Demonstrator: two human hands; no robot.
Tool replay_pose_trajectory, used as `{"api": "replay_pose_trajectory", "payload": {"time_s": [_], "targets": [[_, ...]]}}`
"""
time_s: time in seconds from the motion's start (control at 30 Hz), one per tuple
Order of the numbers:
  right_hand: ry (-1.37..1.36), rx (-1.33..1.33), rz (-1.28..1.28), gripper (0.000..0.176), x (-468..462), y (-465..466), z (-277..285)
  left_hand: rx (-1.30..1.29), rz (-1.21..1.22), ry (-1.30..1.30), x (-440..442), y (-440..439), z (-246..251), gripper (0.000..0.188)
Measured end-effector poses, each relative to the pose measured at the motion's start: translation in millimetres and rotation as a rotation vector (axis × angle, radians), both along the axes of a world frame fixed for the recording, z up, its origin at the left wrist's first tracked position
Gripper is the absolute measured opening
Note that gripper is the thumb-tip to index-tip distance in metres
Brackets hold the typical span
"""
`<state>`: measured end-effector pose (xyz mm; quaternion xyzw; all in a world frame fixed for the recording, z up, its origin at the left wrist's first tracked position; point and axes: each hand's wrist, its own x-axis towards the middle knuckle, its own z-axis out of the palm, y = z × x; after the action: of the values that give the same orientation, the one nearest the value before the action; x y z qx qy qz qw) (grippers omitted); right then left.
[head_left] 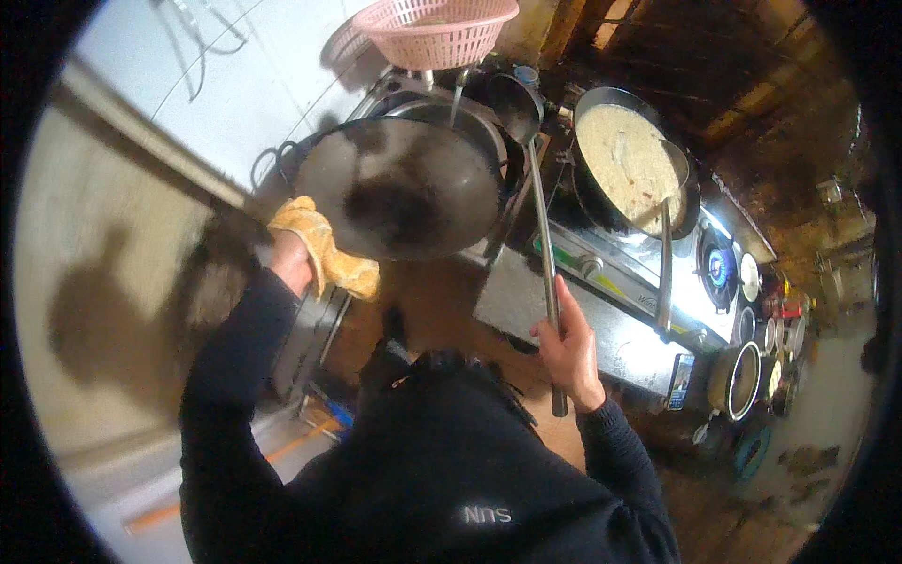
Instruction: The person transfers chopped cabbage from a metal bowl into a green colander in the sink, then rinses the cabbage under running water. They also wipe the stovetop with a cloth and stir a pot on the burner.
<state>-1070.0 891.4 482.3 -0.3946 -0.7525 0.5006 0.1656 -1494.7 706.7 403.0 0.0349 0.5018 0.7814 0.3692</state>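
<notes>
My left hand (292, 261) grips a yellow cloth (328, 254) at the near left rim of a large dark metal wok (423, 190). The wok is tilted over the sink area and holds no food that I can see. In my right hand (569, 345) is the long metal handle of a ladle (518, 106), its bowl just right of the wok. Right of the ladle, a second wok (588, 194) holds a pale, creamy liquid (624, 151), with another metal ladle (666, 261) resting in it and its handle towards me.
A pink plastic basket (437, 39) stands behind the wok, near a running tap (458, 95). A gas burner (719, 268) burns blue on the stove at the right. A phone (680, 381) lies at the counter's edge, beside a metal pot (743, 381) and several bowls. A tiled wall rises at the left.
</notes>
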Motion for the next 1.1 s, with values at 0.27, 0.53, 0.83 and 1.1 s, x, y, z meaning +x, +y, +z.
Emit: {"api": "replay_pose_trajectory", "payload": {"time_s": [0.27,0.53,0.83,1.1], "targets": [[-0.126,0.045,-0.151,0.07,-92,-7,-7,0.003,-0.171,-0.135,-72,113,-38,0.009],[-0.218,0.373,-0.027,0.073,-161,52,-72,0.011,-0.217,-0.185,-83,161,-64,0.005],[-0.305,-0.212,0.208,0.075,-209,36,5,-0.095,-0.196,-0.218,-89,168,-75,0.016],[-0.494,0.221,0.301,0.069,-205,63,-25,-0.088,-0.162,-0.228,-85,171,-92,0.02]]}}
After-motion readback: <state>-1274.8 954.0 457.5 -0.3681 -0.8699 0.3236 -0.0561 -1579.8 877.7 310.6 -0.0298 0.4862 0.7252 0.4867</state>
